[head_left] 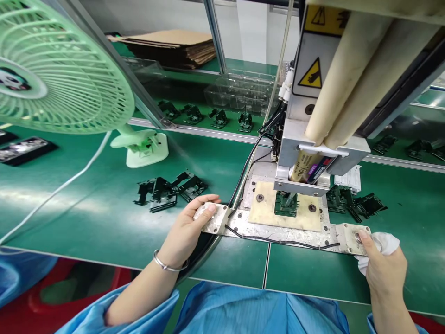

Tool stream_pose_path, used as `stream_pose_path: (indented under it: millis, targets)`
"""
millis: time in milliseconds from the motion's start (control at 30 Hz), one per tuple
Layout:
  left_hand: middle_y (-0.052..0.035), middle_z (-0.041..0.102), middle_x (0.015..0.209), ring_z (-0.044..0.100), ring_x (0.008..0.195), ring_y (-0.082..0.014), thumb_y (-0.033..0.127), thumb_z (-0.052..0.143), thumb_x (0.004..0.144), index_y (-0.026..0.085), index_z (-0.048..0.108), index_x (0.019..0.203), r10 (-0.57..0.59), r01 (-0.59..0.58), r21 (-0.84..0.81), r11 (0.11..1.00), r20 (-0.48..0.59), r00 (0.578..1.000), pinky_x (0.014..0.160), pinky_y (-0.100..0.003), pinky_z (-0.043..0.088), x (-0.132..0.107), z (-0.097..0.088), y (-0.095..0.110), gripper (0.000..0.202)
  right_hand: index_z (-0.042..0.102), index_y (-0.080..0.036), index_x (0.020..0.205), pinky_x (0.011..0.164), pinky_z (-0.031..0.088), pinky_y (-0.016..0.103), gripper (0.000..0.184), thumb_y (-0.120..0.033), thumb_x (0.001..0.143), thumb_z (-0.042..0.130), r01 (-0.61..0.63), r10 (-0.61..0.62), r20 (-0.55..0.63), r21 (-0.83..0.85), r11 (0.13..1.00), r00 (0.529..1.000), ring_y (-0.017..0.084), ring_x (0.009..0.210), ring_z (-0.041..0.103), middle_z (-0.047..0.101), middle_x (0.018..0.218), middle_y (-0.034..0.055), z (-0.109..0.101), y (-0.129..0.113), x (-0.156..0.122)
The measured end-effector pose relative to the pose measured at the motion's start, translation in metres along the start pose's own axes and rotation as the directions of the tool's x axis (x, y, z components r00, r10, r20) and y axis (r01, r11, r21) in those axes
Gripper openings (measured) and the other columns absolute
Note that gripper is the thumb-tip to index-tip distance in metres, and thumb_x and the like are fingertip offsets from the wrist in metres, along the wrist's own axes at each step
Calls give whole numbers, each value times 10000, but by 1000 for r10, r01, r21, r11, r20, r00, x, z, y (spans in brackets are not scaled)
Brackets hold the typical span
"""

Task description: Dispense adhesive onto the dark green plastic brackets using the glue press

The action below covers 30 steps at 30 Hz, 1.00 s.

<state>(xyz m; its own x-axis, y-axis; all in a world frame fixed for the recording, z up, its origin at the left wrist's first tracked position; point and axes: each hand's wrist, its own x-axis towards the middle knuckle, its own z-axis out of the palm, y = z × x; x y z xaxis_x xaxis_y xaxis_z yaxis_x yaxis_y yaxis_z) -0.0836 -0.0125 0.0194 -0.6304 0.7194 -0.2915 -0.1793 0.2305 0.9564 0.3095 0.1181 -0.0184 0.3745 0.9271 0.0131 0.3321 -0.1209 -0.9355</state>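
My left hand [189, 225] is closed around the left metal button block [219, 221] of a bench machine, with the thumb on top. At the other end of the base, the thumb of my right hand [385, 266] presses the round button on the right button block [349, 236]. A crumpled white cloth [387, 242] is tucked in that hand's fingers. Between the hands, a small dark circuit-board-like part [281, 204] sits on the cream fixture plate [259, 215]. The nozzle of a glue cartridge [309, 168] reaches down to it.
Dark plastic parts lie left [158, 192] and right [368, 206] of the machine. More parts [219, 118] line the green strip behind, near clear plastic trays [239, 93]. A green fan [86, 79] stands left, its white cord [59, 190] crossing the table.
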Motion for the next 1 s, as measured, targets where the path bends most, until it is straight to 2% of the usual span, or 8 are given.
stream_pose_path:
  millis: [100,167,467,667,900,1000]
  targets:
    - [-97,711,1039,667,796,-217,604,805,657,191,656,1059,19,-18,74,997,-5,1000,648,-273,558,1,0,1,595,629,-157,817,486,440,257,578,-554,518,925,-114,114,-33,-15,993,993,163,623,541,617,738,28,2,-5,0]
    - [-97,711,1034,669,797,-223,615,794,657,192,653,1052,25,-24,105,994,-6,1000,648,-280,559,1,0,2,596,623,-158,810,483,430,251,589,-560,503,926,-128,128,-27,5,992,991,152,610,522,605,722,18,3,-7,-1]
    - [-45,714,990,660,799,-206,588,842,608,208,660,1006,5,-2,71,998,-44,999,650,-260,537,0,4,6,579,570,-169,747,518,420,234,548,-536,538,921,-76,75,9,83,994,997,127,609,494,563,685,-12,5,-8,-2]
    - [1,716,979,629,794,-161,507,863,658,232,676,1000,-36,37,6,999,-25,999,673,-221,516,-3,6,9,477,561,-168,739,532,419,241,548,-558,558,901,-33,33,8,49,998,999,127,612,492,560,683,-16,6,-10,-3]
    - [-17,712,988,627,798,-169,509,861,664,215,670,1012,-27,27,11,1000,-27,999,665,-224,520,-3,5,9,494,575,-164,757,555,434,255,561,-570,548,902,-46,46,-4,56,997,999,135,630,513,577,697,-9,5,-10,-3]
    - [-28,705,995,623,784,-151,528,897,593,206,676,1010,-41,39,-28,999,-46,998,652,-195,517,-2,4,6,572,574,-165,746,548,429,249,573,-580,534,906,-58,58,-5,68,996,998,134,631,513,574,695,-11,5,-11,-3]
